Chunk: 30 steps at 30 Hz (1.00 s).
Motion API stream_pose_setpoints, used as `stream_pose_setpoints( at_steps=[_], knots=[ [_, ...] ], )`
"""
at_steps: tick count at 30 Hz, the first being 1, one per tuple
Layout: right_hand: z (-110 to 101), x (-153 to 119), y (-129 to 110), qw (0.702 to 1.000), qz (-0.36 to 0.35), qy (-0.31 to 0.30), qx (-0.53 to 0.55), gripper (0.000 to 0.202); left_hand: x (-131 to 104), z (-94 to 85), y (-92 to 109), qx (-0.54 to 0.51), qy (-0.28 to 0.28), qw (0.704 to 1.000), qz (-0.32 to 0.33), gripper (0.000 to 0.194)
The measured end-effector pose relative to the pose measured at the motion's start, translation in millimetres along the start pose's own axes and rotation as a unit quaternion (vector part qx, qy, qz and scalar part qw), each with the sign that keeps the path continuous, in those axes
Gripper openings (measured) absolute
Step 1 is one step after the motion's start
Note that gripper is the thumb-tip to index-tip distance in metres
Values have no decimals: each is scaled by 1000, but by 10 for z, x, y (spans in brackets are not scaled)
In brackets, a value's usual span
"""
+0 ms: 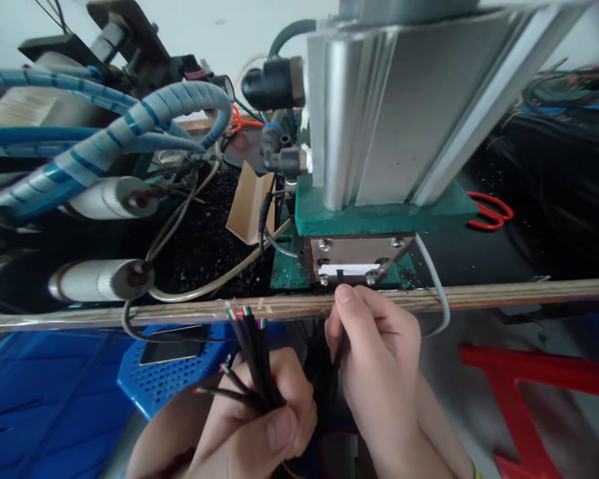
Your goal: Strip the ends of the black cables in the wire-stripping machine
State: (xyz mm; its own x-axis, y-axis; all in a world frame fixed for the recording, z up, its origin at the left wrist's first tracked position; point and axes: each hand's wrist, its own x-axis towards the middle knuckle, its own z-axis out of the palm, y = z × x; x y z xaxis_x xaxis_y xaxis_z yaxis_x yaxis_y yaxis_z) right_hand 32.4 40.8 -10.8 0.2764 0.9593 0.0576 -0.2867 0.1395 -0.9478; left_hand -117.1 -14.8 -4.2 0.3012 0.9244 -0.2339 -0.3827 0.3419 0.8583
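Note:
My left hand (274, 412) is closed round a bundle of black cables (253, 356), whose cut ends show small red, green and white wires. Between thumb and fingers, my right hand (374, 352) pinches a single black cable (340, 274). The tip of that cable reaches the white slot in the metal plate of a pneumatic press (359, 249); how deep it goes in, I cannot tell. Above the plate sits the press's green block (384, 216) under a large silver cylinder (369, 120). More black cable hangs down between my hands.
Blue-wrapped air hoses (130, 126) and white cylinders (100, 279) crowd the left. A folded piece of cardboard (249, 203) stands beside the press, and red-handled scissors (490, 211) lie behind it. Below the wooden table edge (529, 293) are a blue stool (150, 379) and a red stool (524, 406).

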Motion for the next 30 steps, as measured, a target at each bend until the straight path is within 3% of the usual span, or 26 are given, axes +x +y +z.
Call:
stream_pose_setpoints(
  at_steps=[1, 5, 14, 21, 30],
  knots=[
    [-1, 1, 7, 1000, 0, 1, 3, 55, 31, 53, 36, -23, -28, 999, -6, 34],
    [-29, 8, 58, 1000, 0, -17, 18, 54, 113, 208, 127, -59, -9, 998, -23, 41],
    [-84, -6, 157, 997, -19, -69, 14, 53, 125, 213, 98, -66, -15, 998, 15, 47],
    [-135, -61, 230, 979, -159, -121, -32, 49, 110, 105, -12, -109, -25, 994, 14, 45],
    [-191, -90, 166, 944, -259, -184, -85, 36, -30, 32, -28, -124, -4, 992, 24, 42]
  ],
)
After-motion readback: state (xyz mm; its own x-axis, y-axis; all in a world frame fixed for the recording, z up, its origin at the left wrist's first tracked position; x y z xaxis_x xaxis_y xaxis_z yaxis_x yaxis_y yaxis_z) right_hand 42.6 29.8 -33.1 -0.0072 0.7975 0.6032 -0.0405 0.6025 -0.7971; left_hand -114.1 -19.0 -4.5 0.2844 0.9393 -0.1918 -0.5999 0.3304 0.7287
